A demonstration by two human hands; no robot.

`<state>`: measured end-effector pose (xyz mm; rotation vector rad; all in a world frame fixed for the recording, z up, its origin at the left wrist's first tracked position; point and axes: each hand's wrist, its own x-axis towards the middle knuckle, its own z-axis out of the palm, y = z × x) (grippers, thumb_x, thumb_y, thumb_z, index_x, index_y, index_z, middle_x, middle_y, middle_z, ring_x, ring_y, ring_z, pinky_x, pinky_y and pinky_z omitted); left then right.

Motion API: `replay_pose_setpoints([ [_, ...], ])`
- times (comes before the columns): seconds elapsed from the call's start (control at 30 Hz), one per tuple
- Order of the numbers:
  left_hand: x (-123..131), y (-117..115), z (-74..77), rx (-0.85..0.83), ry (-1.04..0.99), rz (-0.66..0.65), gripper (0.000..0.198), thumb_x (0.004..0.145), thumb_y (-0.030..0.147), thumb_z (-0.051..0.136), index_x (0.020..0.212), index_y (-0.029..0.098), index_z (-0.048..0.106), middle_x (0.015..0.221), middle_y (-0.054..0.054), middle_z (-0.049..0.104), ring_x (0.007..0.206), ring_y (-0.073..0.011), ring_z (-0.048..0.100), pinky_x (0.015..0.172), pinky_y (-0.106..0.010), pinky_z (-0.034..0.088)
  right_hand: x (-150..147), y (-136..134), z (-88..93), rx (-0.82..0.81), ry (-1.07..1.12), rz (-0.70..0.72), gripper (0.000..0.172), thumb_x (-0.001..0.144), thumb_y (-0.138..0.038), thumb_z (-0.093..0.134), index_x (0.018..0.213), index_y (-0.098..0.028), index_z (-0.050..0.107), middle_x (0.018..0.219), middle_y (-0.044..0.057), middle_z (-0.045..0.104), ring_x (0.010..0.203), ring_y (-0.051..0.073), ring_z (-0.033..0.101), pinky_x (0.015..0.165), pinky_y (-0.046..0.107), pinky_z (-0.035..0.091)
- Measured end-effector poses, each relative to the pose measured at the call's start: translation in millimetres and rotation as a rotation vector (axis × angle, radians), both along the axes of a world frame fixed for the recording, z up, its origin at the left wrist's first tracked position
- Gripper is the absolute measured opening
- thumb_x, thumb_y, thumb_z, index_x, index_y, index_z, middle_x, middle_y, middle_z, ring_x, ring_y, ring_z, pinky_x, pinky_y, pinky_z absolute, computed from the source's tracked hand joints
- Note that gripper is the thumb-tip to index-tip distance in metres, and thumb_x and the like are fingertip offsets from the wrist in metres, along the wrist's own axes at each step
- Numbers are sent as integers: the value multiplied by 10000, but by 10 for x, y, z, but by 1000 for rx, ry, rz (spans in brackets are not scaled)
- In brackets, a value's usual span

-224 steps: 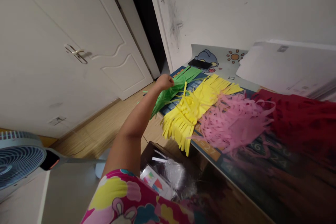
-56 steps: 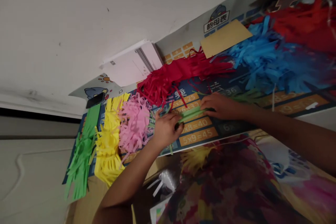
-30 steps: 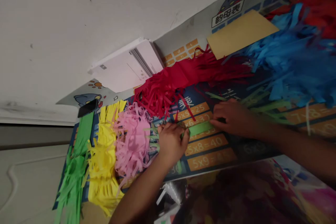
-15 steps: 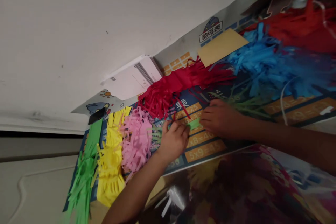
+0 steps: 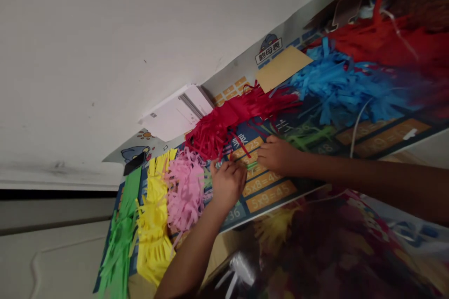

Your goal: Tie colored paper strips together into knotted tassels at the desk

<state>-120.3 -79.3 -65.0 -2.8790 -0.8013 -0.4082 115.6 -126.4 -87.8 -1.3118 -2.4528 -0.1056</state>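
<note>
A light green fringed paper strip (image 5: 251, 166) stretches between my hands, low over the printed chart. My left hand (image 5: 228, 181) is closed on its left end, where pale fringe shows behind the fingers. The other end is in my right hand (image 5: 279, 155), fingers bent round it, and blurred green fringe spreads out beyond the wrist. Only a narrow piece of the strip shows between the two hands. Just left of my left hand lies a pink fringed paper bunch (image 5: 185, 189). A dark red fringed paper bunch (image 5: 234, 114) lies above both hands.
Yellow fringed paper (image 5: 152, 229) and green fringed paper (image 5: 121, 224) lie at the left, by a dark flat object (image 5: 134, 164). White cards (image 5: 175, 114) lean near the wall. A tan paper piece (image 5: 283, 67), blue fringe (image 5: 336, 81) and red fringe (image 5: 379, 42) are to the right.
My hands have come slightly closer together, and the green strip between them looks narrower. The view has shifted a little.
</note>
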Motion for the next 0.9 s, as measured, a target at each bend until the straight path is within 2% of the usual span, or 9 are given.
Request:
replay_pose_setpoints([
  [0.07,-64,2,-22,-22,-47,22,139,948,246,611,890,247,737,918,-25,783,927,-214,663,1024,-510,304,114,-16,-122,-30,72,-19,186,925,-124,566,815,-182,704,878,37,710,826,198,557,791,370,272],
  [0.17,-140,20,-48,-121,-98,71,132,944,268,624,895,263,747,906,-25,774,949,-222,663,1016,-498,321,322,-18,-249,-94,205,-32,167,929,-204,619,835,-246,751,950,9,731,874,199,583,801,365,278],
  [0.33,-193,70,-59,-293,-135,146,160,941,294,622,870,256,761,862,-30,753,919,-214,656,969,-462,368,464,-1,-265,-245,414,-72,168,892,-308,678,766,-222,748,922,44,698,888,212,606,807,369,317],
  [0.47,-197,104,-71,-321,-153,148,155,927,336,645,861,262,764,860,-27,756,906,-212,655,930,-440,387,452,-29,-247,-233,451,-79,130,893,-302,675,821,-240,764,960,55,682,922,225,595,828,387,328],
  [0.63,-202,130,-77,-344,-168,144,184,944,358,624,860,274,766,843,-25,755,890,-212,648,915,-437,384,448,-91,-197,-198,449,-59,182,915,-345,668,785,-269,772,977,50,677,950,232,573,855,403,324],
  [0.73,-190,142,-68,-337,-172,129,186,949,343,613,856,269,756,841,-21,751,879,-213,643,898,-429,384,440,-118,-166,-197,396,-93,186,912,-355,673,767,-276,759,988,41,682,954,241,565,836,410,303],
  [0.9,-129,166,-59,-442,-196,148,132,914,276,643,811,231,712,820,-17,723,846,-212,609,851,-416,351,417,-129,-169,-236,360,-164,179,894,-354,678,758,-242,708,1006,46,671,959,249,557,825,408,301],
])
